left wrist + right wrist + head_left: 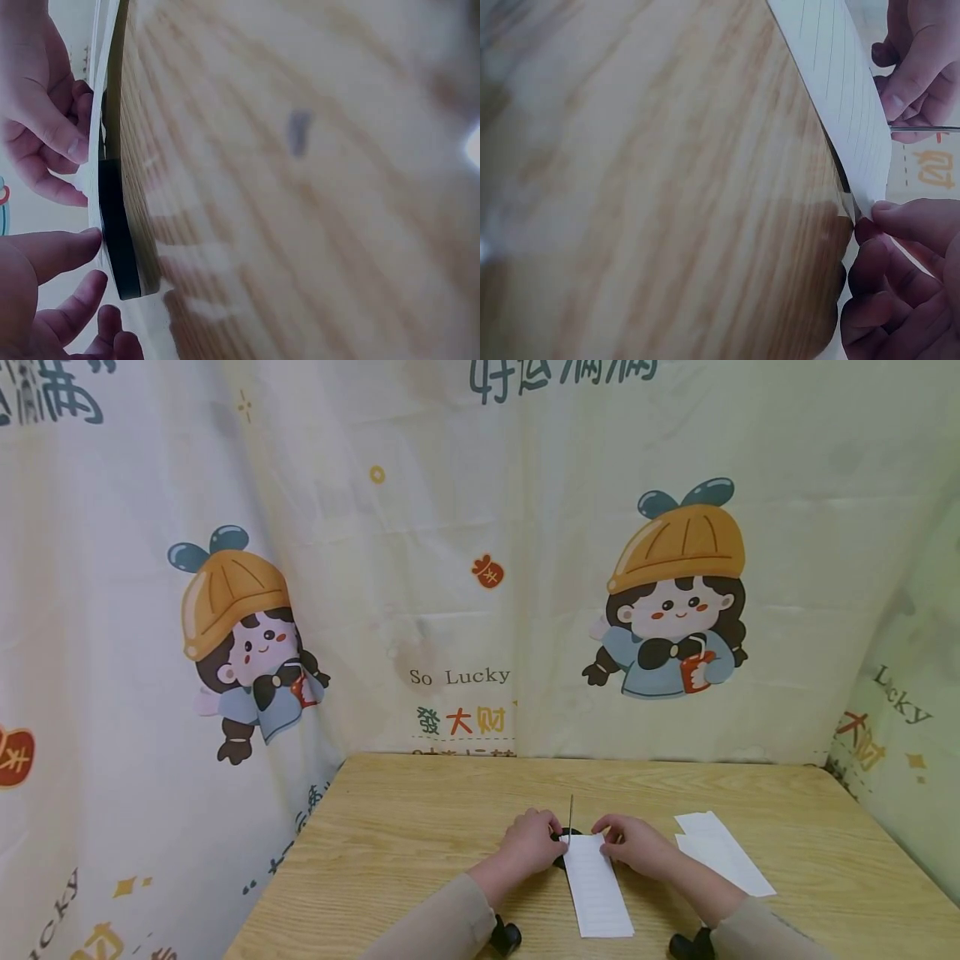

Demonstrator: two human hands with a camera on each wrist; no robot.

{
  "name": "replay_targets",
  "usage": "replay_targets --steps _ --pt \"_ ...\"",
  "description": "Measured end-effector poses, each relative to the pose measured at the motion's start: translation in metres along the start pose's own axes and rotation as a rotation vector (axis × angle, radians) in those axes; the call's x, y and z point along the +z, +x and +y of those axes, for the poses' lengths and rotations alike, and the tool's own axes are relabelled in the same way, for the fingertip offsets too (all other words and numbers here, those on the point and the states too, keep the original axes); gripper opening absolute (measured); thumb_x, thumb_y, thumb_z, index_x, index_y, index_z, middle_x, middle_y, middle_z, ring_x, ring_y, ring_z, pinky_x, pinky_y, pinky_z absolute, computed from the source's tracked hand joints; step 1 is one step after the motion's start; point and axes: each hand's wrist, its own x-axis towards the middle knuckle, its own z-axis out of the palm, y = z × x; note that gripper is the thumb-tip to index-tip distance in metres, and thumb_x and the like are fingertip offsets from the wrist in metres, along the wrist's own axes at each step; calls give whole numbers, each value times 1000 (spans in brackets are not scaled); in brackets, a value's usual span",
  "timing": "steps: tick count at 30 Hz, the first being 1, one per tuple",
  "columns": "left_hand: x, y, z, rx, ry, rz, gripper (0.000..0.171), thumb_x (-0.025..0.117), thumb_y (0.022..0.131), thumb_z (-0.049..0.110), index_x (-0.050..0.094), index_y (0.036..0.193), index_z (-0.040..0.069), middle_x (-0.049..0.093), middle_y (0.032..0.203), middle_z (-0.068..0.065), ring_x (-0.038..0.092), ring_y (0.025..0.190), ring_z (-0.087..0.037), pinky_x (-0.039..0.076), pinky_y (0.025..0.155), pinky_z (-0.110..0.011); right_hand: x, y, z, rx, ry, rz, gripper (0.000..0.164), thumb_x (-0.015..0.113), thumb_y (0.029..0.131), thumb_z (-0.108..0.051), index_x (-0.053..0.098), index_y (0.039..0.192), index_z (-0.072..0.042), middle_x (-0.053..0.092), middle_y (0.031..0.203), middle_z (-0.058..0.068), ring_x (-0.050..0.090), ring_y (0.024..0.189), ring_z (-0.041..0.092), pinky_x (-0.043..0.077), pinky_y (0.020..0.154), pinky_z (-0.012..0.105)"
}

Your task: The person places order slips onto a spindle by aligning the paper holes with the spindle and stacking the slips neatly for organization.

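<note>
A narrow stack of lined white paper slips [598, 889] lies over the black base [118, 232] of a bill spike, whose thin metal rod [572, 814] stands upright at the stack's far left corner. My left hand [531, 842] is at that corner, its thumb and fingers bent about the paper's edge close beside the rod. At the far right corner, my right hand [637, 845] pinches the slips between thumb and forefinger, with the other fingers curled underneath in the right wrist view [900, 277]. Most of the base is hidden under the paper.
More white paper slips [723, 853] lie fanned on the wooden table [405, 827], beyond my right forearm. A printed cloth curtain [450, 610] hangs behind the table's far edge and along both sides. Black wrist cameras [506, 937] sit under both forearms.
</note>
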Motion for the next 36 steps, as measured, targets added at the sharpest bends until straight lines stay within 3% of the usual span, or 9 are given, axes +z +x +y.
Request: replay_targets --steps 10,17,27,36 --pt "3 4 -5 -9 12 -7 22 78 85 33 63 92 18 51 89 1 47 78 -19 41 69 -35 1 2 2 -1 -39 0 23 72 88 -7 65 110 -9 55 80 1 51 67 17 42 57 27" --pt "0 2 -10 37 16 -29 36 81 82 36 65 105 13 55 95 0 52 85 -20 45 77 -36 -8 -3 1 -33 -46 3 30 73 88 -12 63 116 -7 57 83 0 51 70 16 43 60 28" --pt "-6 -1 -12 81 62 -127 57 84 77 39 65 124 14 55 100 -3 51 90 -20 46 79 -34 -36 -18 19 -62 -89 17 32 72 90 -18 63 118 -7 56 86 1 50 70 15 42 59 28" --pt "-6 0 -17 123 94 -141 63 84 76 41 62 130 16 57 107 -4 54 98 -19 47 83 -33 -71 -34 45 -52 -147 55 38 73 90 -18 61 122 -3 56 86 2 48 66 12 42 55 27"
